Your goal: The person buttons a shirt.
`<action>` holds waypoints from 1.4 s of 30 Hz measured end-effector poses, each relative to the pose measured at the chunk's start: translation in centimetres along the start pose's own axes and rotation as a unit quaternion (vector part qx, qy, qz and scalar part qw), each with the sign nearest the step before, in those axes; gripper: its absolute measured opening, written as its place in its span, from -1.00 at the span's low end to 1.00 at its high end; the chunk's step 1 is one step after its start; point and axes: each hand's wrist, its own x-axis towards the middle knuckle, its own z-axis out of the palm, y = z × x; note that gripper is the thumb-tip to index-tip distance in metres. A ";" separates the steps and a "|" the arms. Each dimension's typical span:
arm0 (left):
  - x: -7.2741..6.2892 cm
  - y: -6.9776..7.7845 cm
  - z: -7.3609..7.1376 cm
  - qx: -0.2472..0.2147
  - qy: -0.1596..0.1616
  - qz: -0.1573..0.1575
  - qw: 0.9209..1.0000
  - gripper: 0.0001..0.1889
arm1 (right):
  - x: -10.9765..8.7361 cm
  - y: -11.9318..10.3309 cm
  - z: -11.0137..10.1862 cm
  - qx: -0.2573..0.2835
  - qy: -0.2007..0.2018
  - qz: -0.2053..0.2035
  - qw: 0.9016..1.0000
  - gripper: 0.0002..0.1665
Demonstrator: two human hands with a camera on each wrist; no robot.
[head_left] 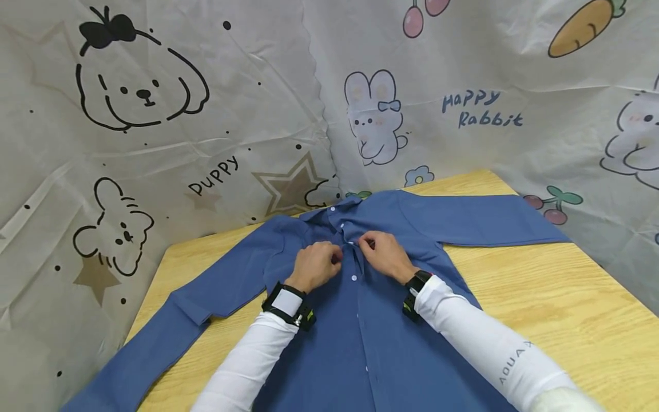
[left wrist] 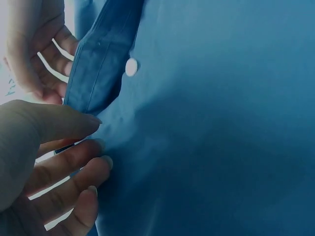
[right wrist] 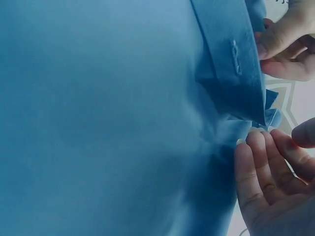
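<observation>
A blue long-sleeved button-up shirt (head_left: 391, 337) lies front up, its collar at the far end. At its upper front, my left hand (head_left: 316, 266) pinches the loose buttonhole strip (right wrist: 238, 54) between thumb and fingers. In the left wrist view, the left thumb and fingers (left wrist: 74, 162) lie at the strip's edge, below a white button (left wrist: 131, 67). Opposite, my right hand (head_left: 386, 254) has its fingertips at the shirt front's edge. The right wrist view shows that hand's fingers (right wrist: 266, 172) loosely bent, the thumb apart from the cloth.
Under the shirt is a light wooden table (head_left: 561, 292). One sleeve (head_left: 494, 220) reaches out right; the other sleeve (head_left: 170, 326) runs down to the left, creased midway. A printed white cloth (head_left: 247, 91) with cartoon animals hangs behind the table and along its sides.
</observation>
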 end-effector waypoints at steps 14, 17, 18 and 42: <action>-1.6 1.9 0.8 -0.016 -0.041 -0.004 0.999 -0.91 | -1.7 -1.0 -0.4 -0.047 -0.020 0.067 0.996 -0.73; -1.8 2.2 0.9 -0.022 -0.045 -0.008 0.999 -0.90 | -2.1 -1.4 -0.5 -0.064 -0.029 0.081 0.994 -0.76; -1.8 2.2 1.0 -0.025 -0.047 -0.009 0.999 -0.89 | -2.3 -1.4 -0.5 -0.069 -0.034 0.086 0.993 -0.75; -2.2 2.5 2.8 -0.074 -0.017 -0.062 0.995 -0.92 | -3.8 -2.2 1.2 -0.120 -0.109 0.100 0.982 -0.81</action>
